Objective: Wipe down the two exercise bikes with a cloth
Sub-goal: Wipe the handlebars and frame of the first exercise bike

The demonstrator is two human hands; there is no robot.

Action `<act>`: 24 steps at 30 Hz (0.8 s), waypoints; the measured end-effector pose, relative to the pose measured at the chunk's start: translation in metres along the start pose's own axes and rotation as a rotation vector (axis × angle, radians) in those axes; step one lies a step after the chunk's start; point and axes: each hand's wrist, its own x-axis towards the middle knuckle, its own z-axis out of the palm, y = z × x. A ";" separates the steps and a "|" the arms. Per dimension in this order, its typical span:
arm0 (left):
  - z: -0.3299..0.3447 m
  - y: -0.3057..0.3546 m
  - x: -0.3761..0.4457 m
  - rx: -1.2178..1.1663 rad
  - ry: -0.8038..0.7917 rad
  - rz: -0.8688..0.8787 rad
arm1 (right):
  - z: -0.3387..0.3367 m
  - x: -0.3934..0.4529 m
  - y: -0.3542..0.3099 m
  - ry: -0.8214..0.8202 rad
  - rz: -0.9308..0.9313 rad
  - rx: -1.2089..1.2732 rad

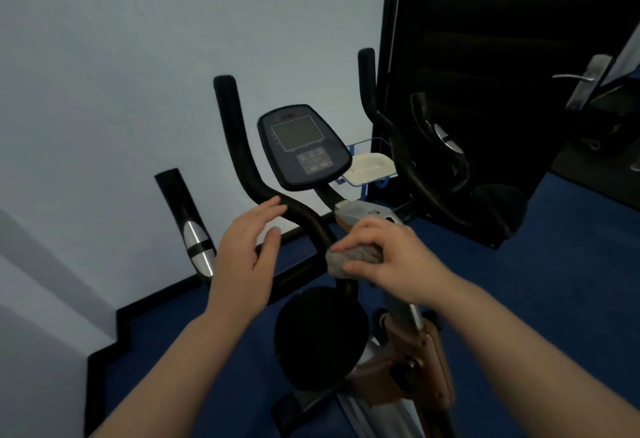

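An exercise bike stands right below me, with a black curved handlebar point(239, 146), a dark console point(303, 146) and a round black saddle point(320, 337). My right hand point(391, 257) is shut on a grey cloth point(353, 259), pressed against the handlebar near its centre joint. My left hand point(247, 254) hovers open just beside the left handlebar bend, fingertips near the bar, gripping nothing. A second bike's black handlebars point(433, 146) and saddle point(498, 205) show further right.
A pale wall point(138, 56) runs close behind the bikes, with a black skirting edge along the blue floor point(554, 264). A dark door with a metal handle point(585, 87) stands at the right. A white tray on a blue wire rack point(372, 167) sits between the bikes.
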 end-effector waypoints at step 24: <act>-0.086 -0.065 0.020 0.413 -0.348 0.273 | 0.046 0.036 -0.063 -0.206 0.101 -0.297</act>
